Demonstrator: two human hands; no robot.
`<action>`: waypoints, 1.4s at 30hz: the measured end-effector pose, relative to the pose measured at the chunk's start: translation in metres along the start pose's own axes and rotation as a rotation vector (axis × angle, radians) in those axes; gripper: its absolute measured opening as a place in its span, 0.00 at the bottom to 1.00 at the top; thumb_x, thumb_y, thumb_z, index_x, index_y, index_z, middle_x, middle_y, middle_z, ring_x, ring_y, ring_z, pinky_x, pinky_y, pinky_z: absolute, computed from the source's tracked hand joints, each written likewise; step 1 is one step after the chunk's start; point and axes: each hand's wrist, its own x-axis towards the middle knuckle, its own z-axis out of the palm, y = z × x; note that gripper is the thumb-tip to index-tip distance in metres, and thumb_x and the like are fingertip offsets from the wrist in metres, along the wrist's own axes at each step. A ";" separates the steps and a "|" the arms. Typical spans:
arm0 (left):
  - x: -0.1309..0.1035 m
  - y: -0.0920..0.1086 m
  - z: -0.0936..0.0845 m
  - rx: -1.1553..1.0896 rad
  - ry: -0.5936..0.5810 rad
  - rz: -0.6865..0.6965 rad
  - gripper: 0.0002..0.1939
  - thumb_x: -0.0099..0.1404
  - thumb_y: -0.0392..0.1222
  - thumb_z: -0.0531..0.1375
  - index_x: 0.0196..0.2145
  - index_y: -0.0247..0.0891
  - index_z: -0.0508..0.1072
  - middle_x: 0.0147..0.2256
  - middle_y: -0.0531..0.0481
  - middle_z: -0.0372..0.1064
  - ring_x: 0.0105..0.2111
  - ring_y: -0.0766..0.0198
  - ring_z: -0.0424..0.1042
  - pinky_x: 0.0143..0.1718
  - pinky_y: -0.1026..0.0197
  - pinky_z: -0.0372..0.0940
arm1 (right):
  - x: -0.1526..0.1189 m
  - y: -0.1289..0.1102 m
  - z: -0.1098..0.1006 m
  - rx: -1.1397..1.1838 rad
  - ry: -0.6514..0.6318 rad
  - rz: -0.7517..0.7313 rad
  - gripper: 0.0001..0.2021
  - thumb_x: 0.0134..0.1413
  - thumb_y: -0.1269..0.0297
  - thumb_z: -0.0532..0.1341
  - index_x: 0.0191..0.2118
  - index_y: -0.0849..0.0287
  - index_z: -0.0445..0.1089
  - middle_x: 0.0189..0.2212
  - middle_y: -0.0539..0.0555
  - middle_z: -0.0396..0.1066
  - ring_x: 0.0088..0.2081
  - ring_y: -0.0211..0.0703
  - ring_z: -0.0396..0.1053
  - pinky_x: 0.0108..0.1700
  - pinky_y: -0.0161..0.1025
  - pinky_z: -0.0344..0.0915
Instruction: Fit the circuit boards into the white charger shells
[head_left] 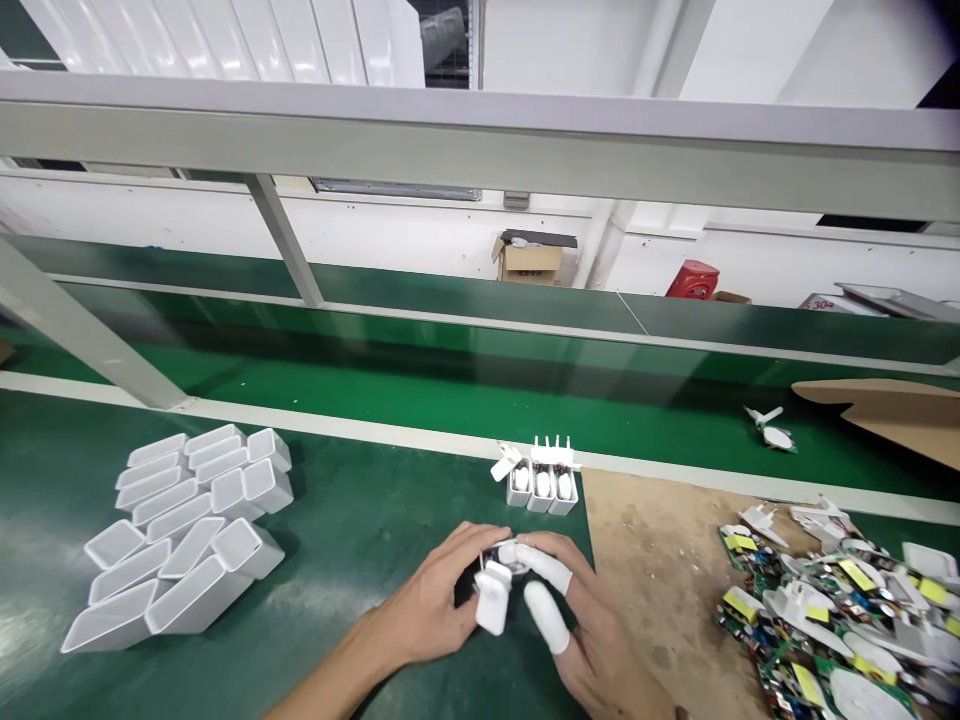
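Note:
My left hand (446, 590) grips a small white plug part with a dark piece (493, 595) at the lower middle, its thumb below and fingers along the top. My right hand (592, 620) wears white finger covers; its index finger presses on the top of the same part, while the thumb stands apart from it. Just beyond my hands, three white housings (541, 495) stand in a row with parts and upright plug pins in them. A loose white plug piece (506, 461) leans at their left.
Several open white housings (180, 520) stand on the green table (337, 530) at the left. Circuit boards with white plug parts (832, 610) are heaped on brown cardboard (645, 560) at the right. A metal rail (450, 150) crosses above.

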 end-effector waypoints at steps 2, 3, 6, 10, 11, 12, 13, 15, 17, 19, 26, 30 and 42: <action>0.000 0.001 -0.001 -0.094 0.019 -0.079 0.33 0.72 0.35 0.61 0.71 0.49 0.59 0.62 0.41 0.71 0.60 0.52 0.74 0.63 0.45 0.69 | 0.000 0.004 0.001 -0.043 0.001 0.017 0.21 0.72 0.71 0.56 0.66 0.51 0.65 0.62 0.61 0.70 0.62 0.52 0.72 0.62 0.49 0.75; 0.000 0.001 -0.002 -0.137 0.031 -0.119 0.34 0.72 0.37 0.63 0.71 0.49 0.58 0.63 0.41 0.71 0.60 0.51 0.75 0.63 0.45 0.69 | -0.001 0.006 0.003 -0.071 -0.023 0.004 0.21 0.72 0.71 0.58 0.66 0.51 0.65 0.62 0.61 0.70 0.63 0.52 0.72 0.62 0.49 0.75; -0.001 0.002 -0.005 -0.237 0.046 -0.181 0.34 0.73 0.43 0.64 0.72 0.48 0.57 0.64 0.40 0.71 0.62 0.50 0.74 0.64 0.43 0.69 | -0.004 0.013 0.012 -0.122 -0.090 -0.070 0.23 0.70 0.73 0.58 0.67 0.53 0.65 0.61 0.62 0.72 0.59 0.52 0.75 0.59 0.47 0.78; -0.004 -0.003 -0.006 -0.214 0.076 -0.159 0.41 0.73 0.48 0.65 0.75 0.51 0.49 0.67 0.39 0.67 0.65 0.48 0.71 0.66 0.39 0.66 | -0.006 0.015 0.016 -0.183 -0.007 -0.155 0.25 0.68 0.79 0.54 0.65 0.54 0.66 0.56 0.63 0.75 0.54 0.51 0.79 0.50 0.45 0.82; -0.005 -0.004 -0.006 -0.195 0.093 -0.145 0.44 0.71 0.49 0.67 0.76 0.52 0.48 0.68 0.39 0.66 0.66 0.46 0.70 0.66 0.38 0.66 | -0.005 0.014 0.015 -0.185 0.001 -0.157 0.25 0.67 0.79 0.54 0.66 0.54 0.66 0.57 0.63 0.75 0.55 0.52 0.79 0.52 0.45 0.81; -0.007 -0.005 -0.006 -0.177 0.113 -0.127 0.48 0.69 0.51 0.69 0.76 0.53 0.46 0.69 0.38 0.65 0.66 0.45 0.69 0.66 0.38 0.66 | -0.005 0.013 0.014 -0.180 0.002 -0.152 0.26 0.67 0.79 0.54 0.66 0.53 0.65 0.58 0.63 0.74 0.57 0.52 0.78 0.53 0.46 0.80; -0.008 -0.006 -0.005 -0.158 0.132 -0.108 0.52 0.66 0.53 0.71 0.76 0.52 0.46 0.69 0.37 0.64 0.66 0.43 0.69 0.66 0.37 0.66 | -0.004 0.012 0.014 -0.173 0.001 -0.143 0.26 0.67 0.79 0.54 0.66 0.53 0.65 0.58 0.63 0.74 0.58 0.52 0.77 0.54 0.46 0.80; -0.010 -0.007 -0.003 -0.113 0.160 -0.078 0.58 0.61 0.55 0.75 0.76 0.51 0.46 0.69 0.36 0.64 0.65 0.41 0.69 0.65 0.37 0.66 | -0.004 0.011 0.015 -0.170 -0.038 -0.116 0.26 0.66 0.80 0.53 0.64 0.53 0.67 0.59 0.63 0.73 0.55 0.52 0.78 0.52 0.46 0.81; -0.010 -0.006 -0.001 -0.056 0.175 -0.078 0.54 0.63 0.53 0.74 0.76 0.51 0.47 0.66 0.37 0.67 0.63 0.42 0.71 0.65 0.37 0.67 | -0.005 0.013 0.018 -0.181 -0.100 -0.096 0.24 0.65 0.80 0.51 0.61 0.55 0.69 0.58 0.63 0.74 0.51 0.51 0.80 0.48 0.45 0.82; -0.009 -0.005 0.000 -0.010 0.195 -0.081 0.44 0.70 0.46 0.68 0.74 0.52 0.49 0.63 0.41 0.70 0.60 0.48 0.74 0.63 0.40 0.69 | -0.006 0.015 0.022 -0.185 -0.119 -0.084 0.23 0.66 0.79 0.51 0.61 0.55 0.68 0.57 0.63 0.74 0.49 0.51 0.81 0.46 0.44 0.82; -0.002 -0.004 0.001 -0.068 0.219 -0.049 0.36 0.73 0.37 0.63 0.71 0.53 0.54 0.54 0.45 0.68 0.53 0.55 0.74 0.58 0.48 0.73 | -0.012 0.019 0.027 -0.175 -0.080 -0.016 0.18 0.72 0.72 0.55 0.64 0.55 0.64 0.56 0.62 0.76 0.51 0.52 0.81 0.49 0.45 0.82; -0.003 -0.007 0.002 -0.117 0.211 -0.069 0.37 0.72 0.38 0.64 0.72 0.53 0.52 0.52 0.46 0.66 0.48 0.58 0.75 0.56 0.49 0.74 | -0.011 0.016 0.027 -0.148 -0.070 0.059 0.17 0.72 0.69 0.56 0.62 0.55 0.63 0.54 0.60 0.77 0.46 0.50 0.82 0.47 0.44 0.82; -0.009 -0.004 0.007 0.015 0.082 -0.237 0.61 0.56 0.43 0.76 0.75 0.50 0.43 0.55 0.44 0.68 0.51 0.48 0.73 0.56 0.42 0.72 | -0.012 0.013 0.038 0.050 -0.002 0.149 0.19 0.72 0.68 0.59 0.64 0.51 0.64 0.55 0.58 0.75 0.49 0.46 0.80 0.52 0.39 0.79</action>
